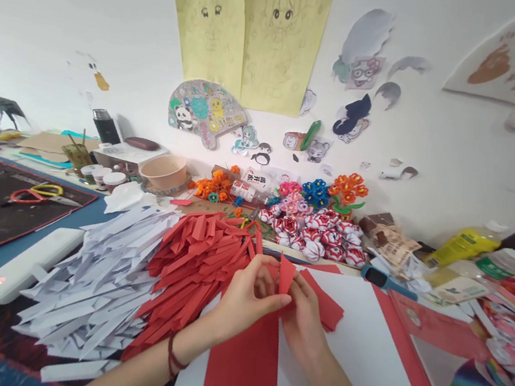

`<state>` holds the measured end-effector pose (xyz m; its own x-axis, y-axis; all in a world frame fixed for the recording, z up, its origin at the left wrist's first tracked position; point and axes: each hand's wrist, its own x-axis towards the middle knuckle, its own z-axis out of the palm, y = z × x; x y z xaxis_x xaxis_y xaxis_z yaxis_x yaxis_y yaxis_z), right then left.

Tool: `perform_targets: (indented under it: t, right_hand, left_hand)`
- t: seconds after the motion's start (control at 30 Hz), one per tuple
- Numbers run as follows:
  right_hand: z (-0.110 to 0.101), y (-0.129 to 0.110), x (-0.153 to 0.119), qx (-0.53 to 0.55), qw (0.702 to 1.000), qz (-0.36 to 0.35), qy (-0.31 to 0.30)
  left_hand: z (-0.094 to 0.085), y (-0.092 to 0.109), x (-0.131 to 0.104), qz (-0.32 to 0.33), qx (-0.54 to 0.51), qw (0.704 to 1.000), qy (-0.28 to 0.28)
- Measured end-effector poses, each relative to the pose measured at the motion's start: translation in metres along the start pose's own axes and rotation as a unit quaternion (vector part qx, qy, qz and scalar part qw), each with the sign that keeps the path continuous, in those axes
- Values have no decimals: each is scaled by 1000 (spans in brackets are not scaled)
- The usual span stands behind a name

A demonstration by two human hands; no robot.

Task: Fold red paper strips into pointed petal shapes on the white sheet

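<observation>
Two heaps, too dense to count, lie at left: folded white paper strips point(97, 281) and folded red paper strips point(205, 253), the latter's near edge crossed by the left forearm point(141, 372). Behind stand one round beige bowl point(165, 172), contents unclear, and three white-lidded jars point(101, 176). Left hand point(245, 291) and right hand point(304, 319) pinch one small red folded paper piece point(286, 275) above flat red sheets point(247, 372).

two hands point(243, 295); one held paper point(286, 275); two yellow sheets point(277, 58); one bowl point(162, 174).
</observation>
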<state>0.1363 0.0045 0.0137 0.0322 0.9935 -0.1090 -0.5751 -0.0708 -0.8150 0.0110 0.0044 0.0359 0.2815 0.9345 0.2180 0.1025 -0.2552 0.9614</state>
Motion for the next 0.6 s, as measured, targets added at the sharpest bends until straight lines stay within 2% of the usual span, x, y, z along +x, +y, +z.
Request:
perform_targets:
  t: [0.33,0.5,0.6]
  right_hand:
    - [0,-4,-5,23,998,32,-47]
    - [-2,-6,-2,-51,997,19,-57]
    - [-2,-8,0,-121,992,-12,-41]
  left_hand:
    - [-3,-6,4,16,58,996,63]
    - [-7,-6,4,14,151,983,100]
    - [-8,-8,3,9,221,970,102]
